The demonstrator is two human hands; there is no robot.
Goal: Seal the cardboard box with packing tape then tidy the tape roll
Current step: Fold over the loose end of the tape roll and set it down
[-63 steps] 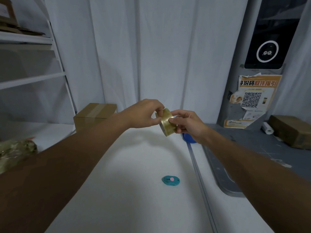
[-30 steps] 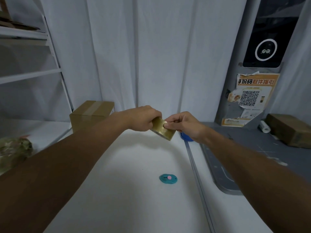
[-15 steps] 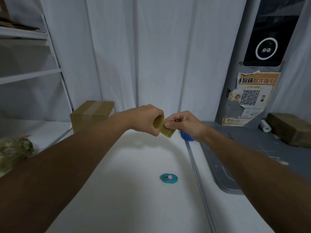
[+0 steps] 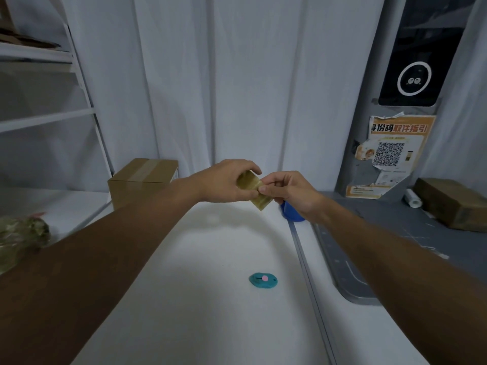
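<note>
**Holding the tape roll in both hands above the table**

Holding the tape roll [image 4: 253,189] in mid-air, both hands meet at the centre of the view, above the far part of the white table [image 4: 200,299]. The left hand [image 4: 224,184] wraps its fingers over the upper left part of the roll, at about 10 o'clock from the roll's centre, and grips it firmly. The right hand [image 4: 292,191] closes on the roll from the 3 o'clock side, with the thumb and fingertips pinched against the outer face of the roll. Whether a free tape end is caught in that pinch cannot be told. The roll sits tilted between the two hands, its lower corner pointing down toward 5 o'clock, clear of the table surface.

The cardboard box [image 4: 143,181] stands on the table at 9 o'clock from the left hand, well apart from the roll and partly behind the left forearm. A strip of tape runs along the middle of its top face.

A small teal cutter [image 4: 263,280] with a pink spot lies flat on the table at 6 o'clock from the hands, well apart from them. A blue object [image 4: 291,214] shows just below the right hand, at its 6 o'clock, mostly hidden by the wrist. A second brown box [image 4: 453,204] lies on the grey surface at 3 o'clock, near the right edge. A white curtain [image 4: 237,75] hangs behind the table at 12 o'clock.
</note>
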